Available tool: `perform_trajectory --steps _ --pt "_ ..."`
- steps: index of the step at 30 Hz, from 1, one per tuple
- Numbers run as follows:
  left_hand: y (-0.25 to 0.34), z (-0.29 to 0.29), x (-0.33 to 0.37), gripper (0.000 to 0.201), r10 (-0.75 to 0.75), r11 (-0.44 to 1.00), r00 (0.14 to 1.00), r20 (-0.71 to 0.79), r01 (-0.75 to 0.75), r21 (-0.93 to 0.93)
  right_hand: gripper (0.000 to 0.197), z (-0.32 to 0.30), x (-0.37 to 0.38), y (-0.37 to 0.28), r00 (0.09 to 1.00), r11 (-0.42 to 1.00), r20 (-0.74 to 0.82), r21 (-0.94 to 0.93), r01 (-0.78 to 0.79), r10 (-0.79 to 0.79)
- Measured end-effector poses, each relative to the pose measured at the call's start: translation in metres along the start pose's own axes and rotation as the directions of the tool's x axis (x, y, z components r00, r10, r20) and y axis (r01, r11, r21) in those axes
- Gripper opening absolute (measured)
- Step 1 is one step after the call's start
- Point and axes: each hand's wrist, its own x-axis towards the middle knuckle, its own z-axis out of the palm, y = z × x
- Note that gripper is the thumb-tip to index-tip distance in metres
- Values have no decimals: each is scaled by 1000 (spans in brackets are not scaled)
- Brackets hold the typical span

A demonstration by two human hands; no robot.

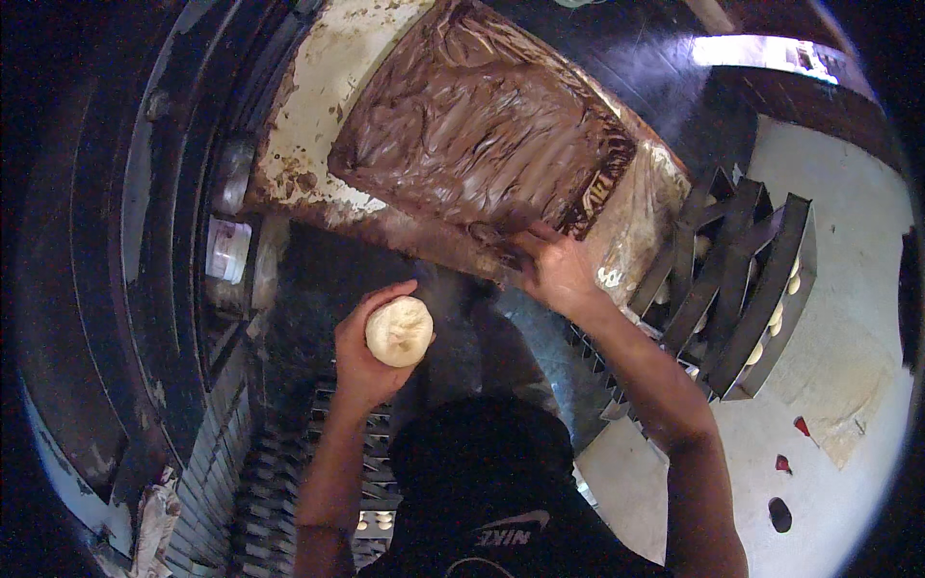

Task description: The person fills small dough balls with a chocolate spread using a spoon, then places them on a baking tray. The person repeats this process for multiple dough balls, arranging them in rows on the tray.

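Observation:
A pale, round piece of dough [399,331] sits in my left hand [364,358]. The fingers and thumb curl around its edge, and its top face is turned up with a slight dent in the middle. Farther off, a thick, glossy slab of brown paste [472,125] lies on a worn, stained board [299,144]. My right hand [554,270] reaches to the near right edge of the paste. Its fingers are bent together at that edge, closed on a bit of the paste; the fingertips are partly hidden.
On the right, dark metal trays [742,289] lean together, some holding pale dough balls [775,313], beside a light surface [829,231]. A white tub [228,249] stands left of the board. Below are dark racks [299,462] and a few dough balls [376,520].

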Motion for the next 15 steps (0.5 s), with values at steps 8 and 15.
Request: perform_trajectory --steps 8,15 --pt "38 7 30 51 -69 988 996 -53 61 -142 16 -52 -4 -86 965 636 -256 736 234 -59" --pt "78 35 32 50 -174 823 985 -12 139 -551 18 -8 -46 -53 701 861 -697 254 440 -153"
